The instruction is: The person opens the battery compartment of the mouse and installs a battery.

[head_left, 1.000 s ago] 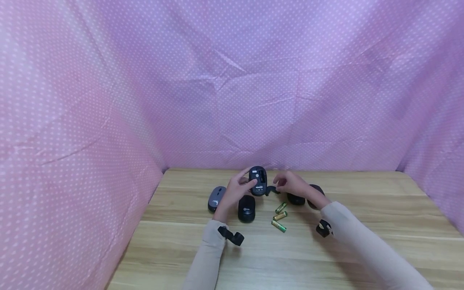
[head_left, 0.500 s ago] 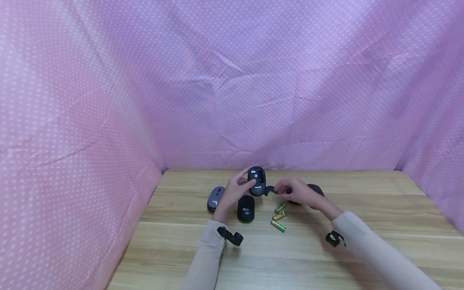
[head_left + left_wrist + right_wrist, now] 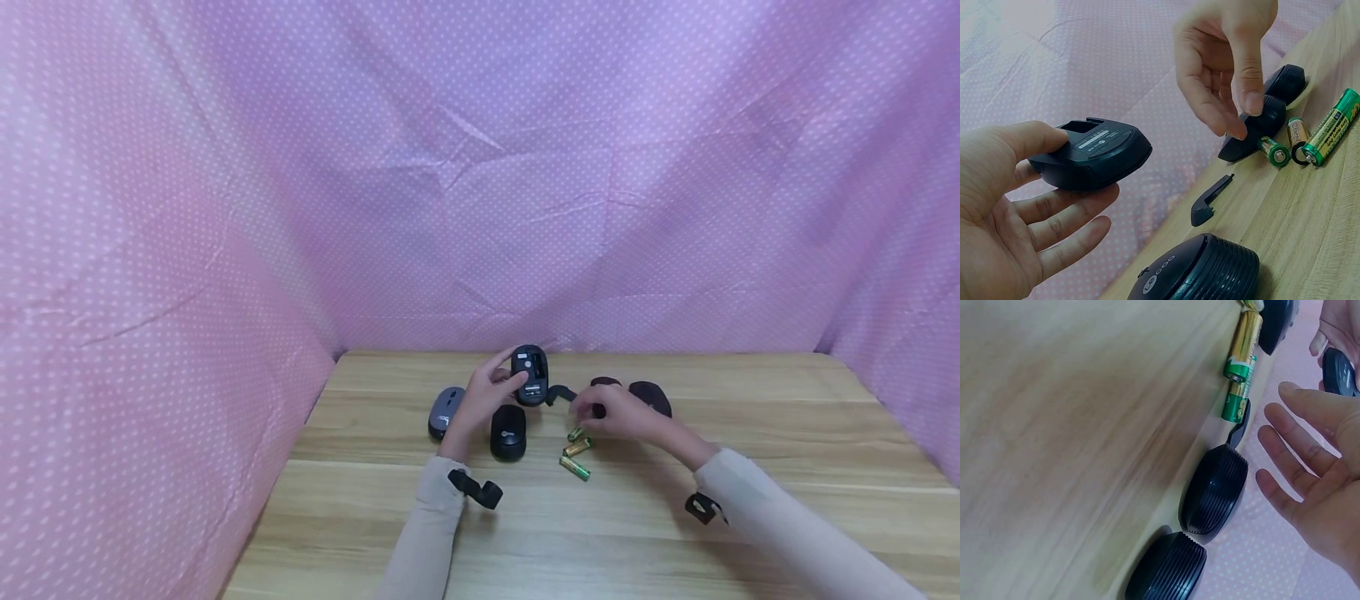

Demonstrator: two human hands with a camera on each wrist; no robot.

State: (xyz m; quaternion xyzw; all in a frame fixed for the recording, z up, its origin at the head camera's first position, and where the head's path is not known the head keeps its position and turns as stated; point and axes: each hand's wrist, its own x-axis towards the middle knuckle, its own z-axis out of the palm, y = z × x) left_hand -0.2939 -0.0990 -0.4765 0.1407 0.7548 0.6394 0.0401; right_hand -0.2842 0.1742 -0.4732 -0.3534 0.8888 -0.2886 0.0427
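Note:
My left hand [image 3: 480, 404] holds a black computer mouse [image 3: 1100, 156] between thumb and fingers, its underside turned up and its battery compartment uncovered. The right hand [image 3: 618, 412] hovers with loosely bent fingers and nothing in its grasp, close to three green-and-gold batteries. One battery [image 3: 574, 434] lies nearest its fingertips; a second battery [image 3: 577, 447] and a third battery [image 3: 575, 467] lie nearer the person. A curved black battery cover [image 3: 1210, 201] rests on the table between the two hands.
A grey mouse [image 3: 444, 414] and a black mouse [image 3: 508, 433] sit by the left forearm. Beyond the right hand are two more dark mice, one mouse [image 3: 649, 397] farther right and one mouse [image 3: 606, 382] partly hidden. Pink dotted cloth [image 3: 480, 208] hangs behind the wooden table [image 3: 540, 542].
My right hand has moved from beside the battery cover toward the person and slightly right, to the batteries. The left hand keeps the mouse almost still.

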